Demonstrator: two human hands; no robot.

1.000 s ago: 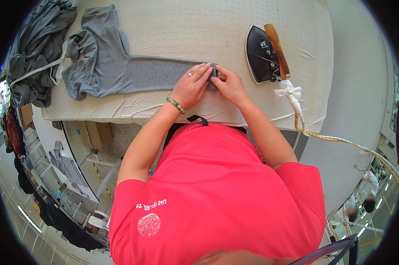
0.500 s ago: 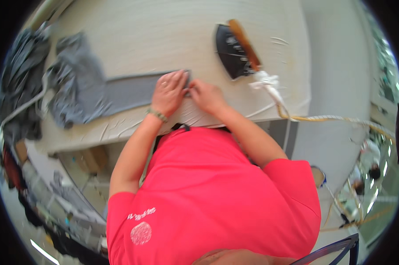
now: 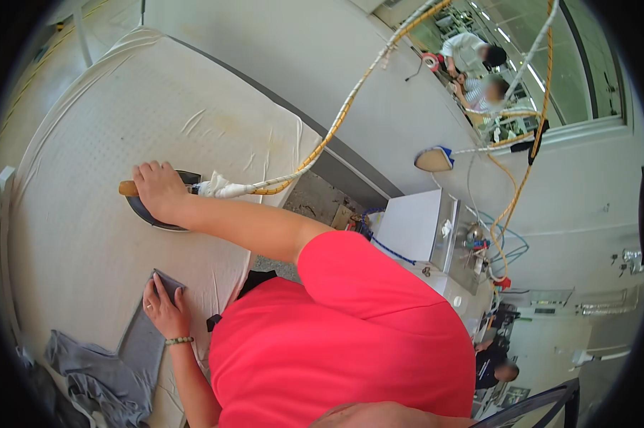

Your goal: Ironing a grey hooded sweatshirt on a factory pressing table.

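Note:
My right hand (image 3: pixel 159 191) is wrapped round the wooden handle (image 3: pixel 128 188) of a black iron (image 3: pixel 151 217). The iron is over the pale cloth-covered table; whether its base touches the cloth I cannot tell. My left hand (image 3: pixel 166 312), with a beaded bracelet at the wrist, lies with fingers stretched out on the narrow end of a grey garment (image 3: pixel 142 342), probably a sleeve or trouser leg. That part lies flat, while the rest of the grey cloth (image 3: pixel 97 374) is bunched toward the lower left.
A white and yellow cord (image 3: pixel 336 128) runs from the iron up to the right. A grey panel (image 3: pixel 265 53) stands past the table's edge (image 3: pixel 297 132). Farther right are a pad (image 3: pixel 434 160) with a blue edge, a white cabinet (image 3: pixel 411 225) and several people.
My right hand has left the garment's end and taken hold of the iron. My left hand stays on the grey cloth. The whole view has turned, showing more of the room on the right.

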